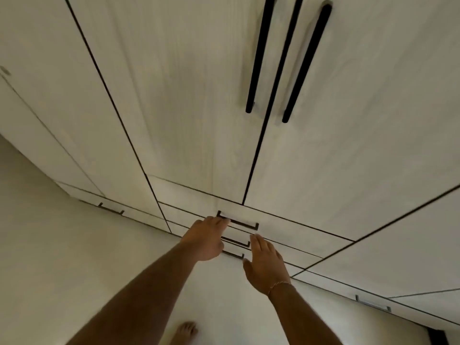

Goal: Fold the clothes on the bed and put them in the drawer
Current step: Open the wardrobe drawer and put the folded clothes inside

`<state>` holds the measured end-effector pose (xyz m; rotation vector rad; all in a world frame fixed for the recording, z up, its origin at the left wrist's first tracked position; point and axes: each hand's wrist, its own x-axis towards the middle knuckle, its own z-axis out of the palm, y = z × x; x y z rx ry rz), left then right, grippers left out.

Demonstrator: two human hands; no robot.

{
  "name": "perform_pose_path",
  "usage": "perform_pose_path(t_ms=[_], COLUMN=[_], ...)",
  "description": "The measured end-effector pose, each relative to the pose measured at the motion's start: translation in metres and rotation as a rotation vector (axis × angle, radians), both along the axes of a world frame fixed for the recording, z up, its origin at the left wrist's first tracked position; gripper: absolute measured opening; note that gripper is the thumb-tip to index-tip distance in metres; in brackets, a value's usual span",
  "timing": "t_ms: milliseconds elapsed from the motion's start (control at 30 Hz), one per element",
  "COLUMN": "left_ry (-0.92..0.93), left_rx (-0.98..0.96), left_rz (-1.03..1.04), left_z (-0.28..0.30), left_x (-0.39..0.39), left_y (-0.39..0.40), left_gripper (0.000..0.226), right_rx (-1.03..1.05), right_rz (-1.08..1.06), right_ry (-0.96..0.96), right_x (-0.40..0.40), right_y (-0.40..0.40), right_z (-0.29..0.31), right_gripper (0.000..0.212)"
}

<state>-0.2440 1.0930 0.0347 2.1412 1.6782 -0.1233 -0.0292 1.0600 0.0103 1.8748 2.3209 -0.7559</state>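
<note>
**Both hands reach the drawers**

A pale wood-grain wardrobe [174,95] fills the frame above a light floor [49,270]. At lower centre, the left hand [207,239], fingers extended, touches the dark bar handle [245,224] of the closed top white drawer [286,227]; the right hand [266,265] hovers flat, empty, beside it. A bare foot [185,331] shows at bottom centre.

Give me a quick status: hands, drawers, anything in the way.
Left hand open, fingertips at top drawer handle. Right hand open, holding nothing. All three stacked drawers shut. No clothes in view; nothing blocking.
</note>
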Motion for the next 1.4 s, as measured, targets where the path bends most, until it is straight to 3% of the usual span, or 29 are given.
perform_pose_path(t_ms=[233, 467, 600, 767, 967, 1200, 1267, 1333, 1400], left_ry=[0.161, 0.234, 0.260, 0.205, 0.153, 0.200, 0.147, 0.001, -0.170], left_rx=[-0.070, -0.186, -0.283, -0.358, -0.323, -0.460, -0.438, -0.260, 0.056], left_rz=[-0.195, -0.390, -0.415, -0.376, -0.358, -0.463, -0.437, -0.401, -0.434], left_z=[-0.063, -0.101, -0.114, -0.120, -0.121, -0.102, -0.090, -0.069, -0.056], left_x=[-0.004, 0.004, 0.005, 0.003, -0.008, -0.041, -0.045, -0.046, -0.046], left_y=[0.086, 0.116, 0.123, 0.126, 0.089, -0.009, -0.043, -0.070, -0.090], left_gripper=[0.077, 0.084, 0.090, 0.095, 0.097, 0.084, 0.069, 0.046, 0.039], right_rx=[-0.094, -0.255, -0.309, -0.202, -0.166, -0.293, -0.362, -0.419, -0.268], right_rz=[-0.107, -0.175, -0.156, -0.167, -0.187, -0.188, -0.210, -0.230, -0.311], right_ry=[-0.015, -0.045, -0.079, -0.125, -0.171, -0.264, -0.246, -0.201, -0.153], right_x=[-0.034, -0.041, -0.037, -0.043, -0.058, -0.092, -0.093, -0.092, -0.092], right_y=[0.087, 0.112, 0.111, 0.115, 0.085, -0.005, -0.042, -0.070, -0.094], right_z=[-0.052, -0.088, -0.099, -0.099, -0.098, -0.080, -0.080, -0.071, -0.058], right_gripper=[0.081, 0.089, 0.094, 0.090, 0.099, 0.080, 0.077, 0.063, 0.026])
